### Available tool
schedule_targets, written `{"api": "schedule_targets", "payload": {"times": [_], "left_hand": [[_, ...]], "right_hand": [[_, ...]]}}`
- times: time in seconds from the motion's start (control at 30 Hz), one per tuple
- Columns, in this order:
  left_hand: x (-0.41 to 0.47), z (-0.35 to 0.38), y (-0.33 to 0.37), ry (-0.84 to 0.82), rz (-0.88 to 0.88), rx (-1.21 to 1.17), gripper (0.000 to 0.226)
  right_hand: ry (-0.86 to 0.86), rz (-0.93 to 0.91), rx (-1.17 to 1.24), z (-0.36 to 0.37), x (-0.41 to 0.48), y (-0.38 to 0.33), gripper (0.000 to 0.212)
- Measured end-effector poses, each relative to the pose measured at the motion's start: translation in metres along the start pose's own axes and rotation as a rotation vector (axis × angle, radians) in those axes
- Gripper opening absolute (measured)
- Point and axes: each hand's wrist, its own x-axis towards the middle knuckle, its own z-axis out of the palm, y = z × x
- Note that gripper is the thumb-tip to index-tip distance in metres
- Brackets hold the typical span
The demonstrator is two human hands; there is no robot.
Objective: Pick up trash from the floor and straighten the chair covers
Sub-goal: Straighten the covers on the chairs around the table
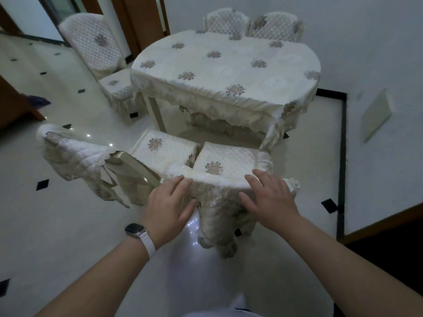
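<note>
Beyond the table (206, 65), two far chairs (251, 26) are showing only their covered backs, the tabletop hiding their seats. On the table's near side, the chair cover (219, 197) is concealing the chair back beneath it, while the person's forearms (109, 277) are running off the bottom edge. Left of the table, a dark purple thing (39, 102) is lying too blurred to tell.

Light: dim, cool, even; shadows faint and soft-edged. Glare: white pinpoint sparkles on the glossy floor (75, 225), clustered below the draped chair cover (219, 202). Distortion: wide-angle bowing at the edges; black floor border (342, 156) curves. Focus: soft throughout.
</note>
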Motion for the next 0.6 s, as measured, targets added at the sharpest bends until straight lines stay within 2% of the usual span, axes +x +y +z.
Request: {"api": "schedule_targets", "payload": {"times": [0.23, 0.4, 0.53, 0.6], "left_hand": [[0.046, 0.038, 0.004, -0.088, 0.041, 0.032, 0.053], [0.069, 0.07, -0.015, -0.192, 0.098, 0.026, 0.059], [0.084, 0.096, -0.041, -0.107, 0.146, -0.016, 0.07], [0.091, 0.108, -0.048, -0.059, 0.214, -0.039, 0.068]], "right_hand": [[0.019, 0.014, -0.01, 0.014, 0.006, 0.03, 0.049], [-0.041, 0.047, -0.024, 0.032, 0.01, 0.036, 0.05], [-0.034, 0.103, -0.004, 0.048, 0.023, 0.031, 0.059], [-0.042, 0.106, -0.019, 0.055, 0.03, 0.03, 0.062]]}}
